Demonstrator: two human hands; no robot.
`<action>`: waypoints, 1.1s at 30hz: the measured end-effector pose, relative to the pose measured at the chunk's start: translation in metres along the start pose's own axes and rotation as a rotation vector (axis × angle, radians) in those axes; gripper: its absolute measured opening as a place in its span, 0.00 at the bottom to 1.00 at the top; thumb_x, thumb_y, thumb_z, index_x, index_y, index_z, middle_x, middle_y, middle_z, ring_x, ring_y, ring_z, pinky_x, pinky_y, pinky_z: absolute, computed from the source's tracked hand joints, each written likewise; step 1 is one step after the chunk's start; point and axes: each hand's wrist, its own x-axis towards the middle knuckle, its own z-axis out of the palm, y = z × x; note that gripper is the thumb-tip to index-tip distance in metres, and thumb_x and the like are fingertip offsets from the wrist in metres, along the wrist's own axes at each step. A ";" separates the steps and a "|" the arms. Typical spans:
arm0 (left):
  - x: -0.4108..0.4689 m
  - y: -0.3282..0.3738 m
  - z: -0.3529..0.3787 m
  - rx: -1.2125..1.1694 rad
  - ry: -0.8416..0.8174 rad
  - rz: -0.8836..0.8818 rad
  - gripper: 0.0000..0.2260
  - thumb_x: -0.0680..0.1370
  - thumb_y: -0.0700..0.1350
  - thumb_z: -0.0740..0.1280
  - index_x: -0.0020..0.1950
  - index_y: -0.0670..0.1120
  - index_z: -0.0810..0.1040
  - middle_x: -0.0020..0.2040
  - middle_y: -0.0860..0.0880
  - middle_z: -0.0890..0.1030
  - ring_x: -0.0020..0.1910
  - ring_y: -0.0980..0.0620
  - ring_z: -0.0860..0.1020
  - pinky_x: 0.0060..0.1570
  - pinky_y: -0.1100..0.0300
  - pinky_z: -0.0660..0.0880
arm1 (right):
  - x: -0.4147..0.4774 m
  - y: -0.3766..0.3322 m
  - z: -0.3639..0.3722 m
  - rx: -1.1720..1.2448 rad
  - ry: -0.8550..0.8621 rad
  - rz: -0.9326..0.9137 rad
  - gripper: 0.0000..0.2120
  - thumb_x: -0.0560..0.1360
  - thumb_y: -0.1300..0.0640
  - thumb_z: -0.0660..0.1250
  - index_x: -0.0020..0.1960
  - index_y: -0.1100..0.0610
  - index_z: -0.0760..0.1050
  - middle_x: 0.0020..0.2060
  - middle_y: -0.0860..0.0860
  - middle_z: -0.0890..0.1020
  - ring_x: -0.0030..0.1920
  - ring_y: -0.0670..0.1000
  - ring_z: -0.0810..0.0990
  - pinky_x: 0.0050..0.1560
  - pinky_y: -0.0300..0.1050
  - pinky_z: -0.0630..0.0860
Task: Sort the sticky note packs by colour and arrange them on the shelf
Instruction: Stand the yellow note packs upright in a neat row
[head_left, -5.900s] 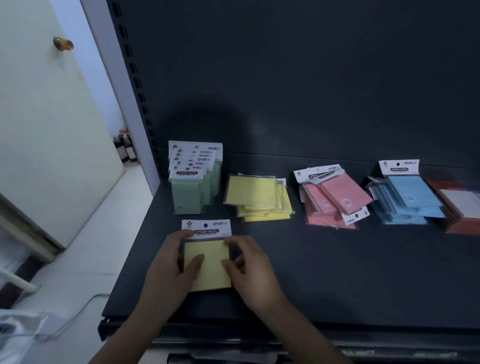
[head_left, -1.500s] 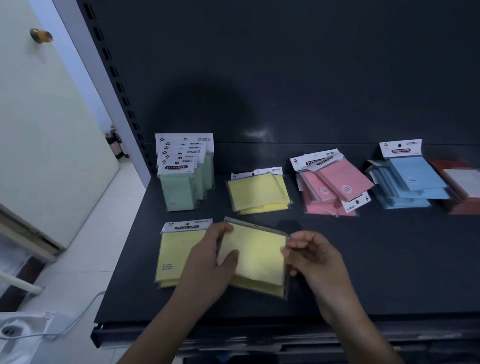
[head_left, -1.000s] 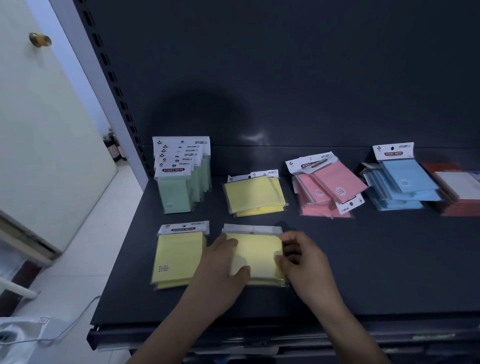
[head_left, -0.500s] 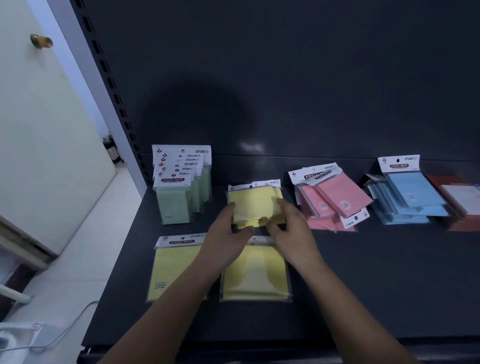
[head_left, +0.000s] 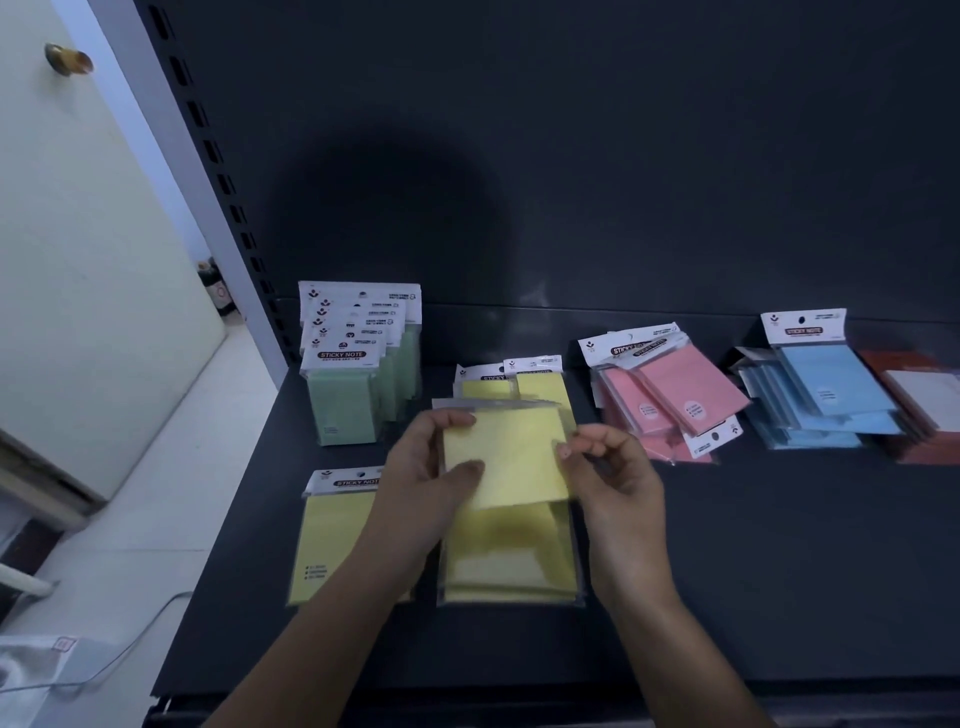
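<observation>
Dark shelf (head_left: 779, 571) boards carry every pack. Your left hand (head_left: 426, 483) grips the held pack (head_left: 514, 457), a yellow one, by its left edge: thumb across the face, fingers curled over the top corner. Your right hand (head_left: 613, 467) sits at the pack's right edge with fingers curled; whether it pinches the wrapper cannot be told. The held pack hangs over the front stack (head_left: 509, 561) and covers its top. Your left forearm hides part of the side pack (head_left: 332, 540). Behind lies the rear pile (head_left: 540, 387), also yellow. Green packs (head_left: 343, 400) stand upright at rear left. The pink pile (head_left: 675, 395) and blue pile (head_left: 826, 389) lie to the right. The frame edge cuts off the red pile (head_left: 883, 364). A door (head_left: 78, 260) stands at left.
</observation>
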 end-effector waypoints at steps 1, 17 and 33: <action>-0.005 -0.002 -0.002 0.030 -0.031 -0.020 0.18 0.73 0.28 0.63 0.52 0.50 0.75 0.43 0.53 0.82 0.39 0.57 0.80 0.34 0.64 0.75 | -0.002 -0.001 -0.003 -0.047 -0.034 -0.003 0.09 0.72 0.71 0.67 0.47 0.58 0.74 0.40 0.50 0.78 0.36 0.42 0.76 0.41 0.33 0.74; -0.025 -0.027 -0.010 0.952 -0.057 0.268 0.20 0.75 0.38 0.66 0.65 0.50 0.68 0.74 0.53 0.56 0.73 0.56 0.52 0.63 0.74 0.46 | -0.023 0.008 -0.026 -1.106 -0.228 -0.239 0.18 0.74 0.56 0.68 0.63 0.49 0.71 0.55 0.41 0.66 0.53 0.41 0.68 0.50 0.35 0.65; 0.035 -0.018 0.008 0.601 0.029 -0.026 0.21 0.74 0.38 0.66 0.67 0.45 0.70 0.59 0.49 0.74 0.55 0.55 0.71 0.50 0.66 0.64 | 0.022 0.011 0.027 -0.885 -0.394 0.042 0.25 0.75 0.61 0.63 0.71 0.53 0.64 0.54 0.53 0.78 0.52 0.49 0.77 0.47 0.30 0.70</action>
